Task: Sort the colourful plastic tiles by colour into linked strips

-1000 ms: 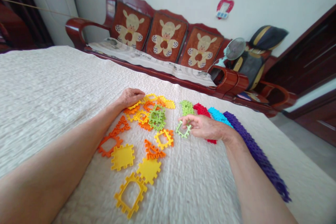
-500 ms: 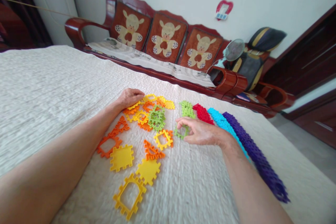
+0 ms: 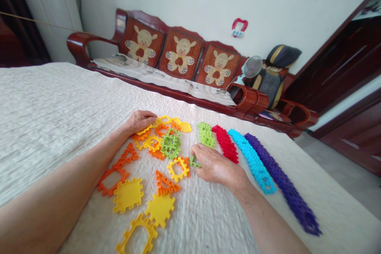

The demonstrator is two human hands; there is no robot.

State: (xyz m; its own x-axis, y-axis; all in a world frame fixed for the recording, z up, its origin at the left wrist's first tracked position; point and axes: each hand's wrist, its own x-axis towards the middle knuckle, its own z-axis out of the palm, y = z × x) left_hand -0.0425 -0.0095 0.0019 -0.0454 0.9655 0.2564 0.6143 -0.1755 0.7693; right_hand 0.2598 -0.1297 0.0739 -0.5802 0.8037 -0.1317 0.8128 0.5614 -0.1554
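Head view: we see our right hand [image 3: 216, 166] lying palm down on the bed [image 3: 53, 99], its fingers closed over a small green piece [image 3: 195, 162] whose edge peeks out on the left. Our left hand [image 3: 139, 120] rests with fingers curled at the far left edge of the loose pile [image 3: 162, 139] of yellow, orange and green pieces; we cannot tell whether it grips any.

As we judge it, the sorting into colour rows is well along. Four rows lie side by side right of the pile: a short green row [image 3: 206, 135], a red row [image 3: 225, 143], a longer blue row [image 3: 251, 158] and the longest, a purple row [image 3: 282, 180]. Left to do are the loose pieces: we count about three green frames stacked in the pile, some five or six orange pieces, and roughly eight yellow ones, three of them large and near us. The overlapping ones we cannot count exactly.

Beyond the bed stands one wooden bench [image 3: 178, 59] with three bear cushions.
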